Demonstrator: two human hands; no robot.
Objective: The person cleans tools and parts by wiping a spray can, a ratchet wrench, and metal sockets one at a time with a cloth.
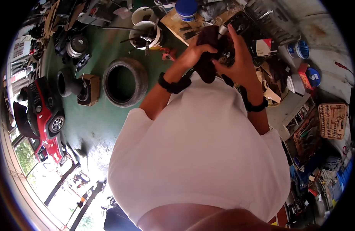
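Note:
My left hand (191, 55) is closed round a dark maroon cloth (206, 50), its thumb lying across the top. The cloth hangs down toward my white shirt. Just to the right, my right hand (239, 57) has its thumb and index finger spread wide, the thumb tip close to the cloth. Near the index fingertip is a small silver metal cylinder (222, 30); whether the hand touches it I cannot tell. Dark metal parts show between the thumb and finger. The other right fingers are partly hidden.
Ahead lies a cluttered workbench (173, 24) with a blue-lidded tub (186, 8). White buckets (146, 34) with tools stand left of it. A loose tyre (125, 82) and a cardboard box (89, 90) rest on the green floor. A socket set (333, 120) is at right, a red car (45, 115) at left.

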